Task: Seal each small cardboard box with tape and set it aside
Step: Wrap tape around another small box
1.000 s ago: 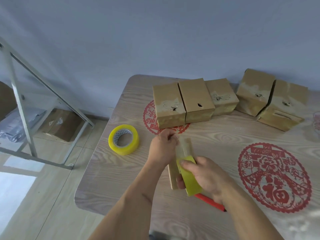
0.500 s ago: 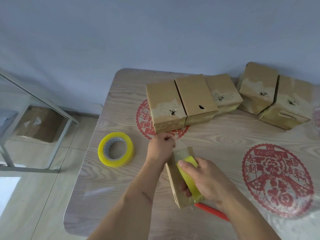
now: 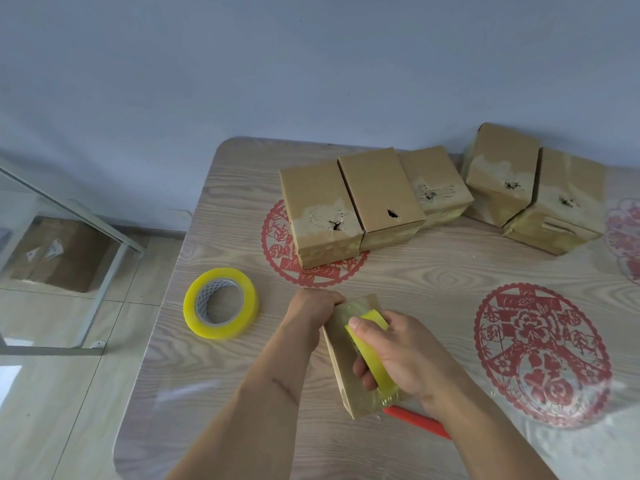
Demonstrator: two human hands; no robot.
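Head view: tape roll (image 3: pixel 370 351) farther down box (image 3: pixel 360 362) than before.

Tabletop (image 3: pixel 433 271): pale wood-grain finish under a clear glossy film showing soft glare. Red cut-paper decoration (image 3: pixel 540 355): flat, matt. Cardboard boxes (image 3: pixel 322 213): brown, matt, the top layer torn rough and pale around small punctures. Held box (image 3: pixel 341 368): cardboard with shiny clear tape. Tape roll (image 3: pixel 221 303): glossy translucent yellow plastic. Floor (image 3: pixel 69 375): smooth, reflective tiles. Frame (image 3: pixel 107 275): pale painted metal.
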